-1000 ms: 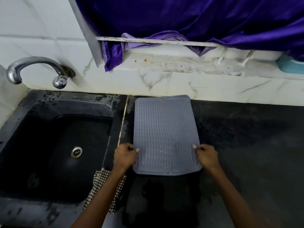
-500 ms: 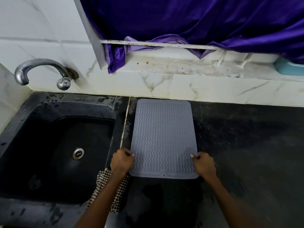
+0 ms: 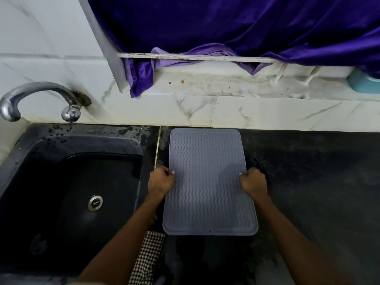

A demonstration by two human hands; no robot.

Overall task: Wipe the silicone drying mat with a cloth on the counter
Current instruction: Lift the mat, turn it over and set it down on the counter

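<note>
A grey silicone drying mat (image 3: 207, 182) with a wavy ribbed surface lies lengthwise on the black counter (image 3: 308, 182), its far end close to the wall tiles. My left hand (image 3: 161, 182) grips the mat's left edge about halfway along. My right hand (image 3: 254, 183) grips the right edge opposite. A black-and-white checked cloth (image 3: 149, 258) lies on the counter's front edge under my left forearm, partly hidden by it.
A black sink (image 3: 67, 198) with a steel drain sits to the left, and a steel tap (image 3: 41, 99) juts from the white tiled wall. A purple curtain (image 3: 226, 27) hangs over the ledge behind. A light blue item (image 3: 364, 83) stands at the far right of the ledge.
The mat has settled flat on the counter, nearer the wall. Both hands have slid from its near corners up to the middle of its side edges.
</note>
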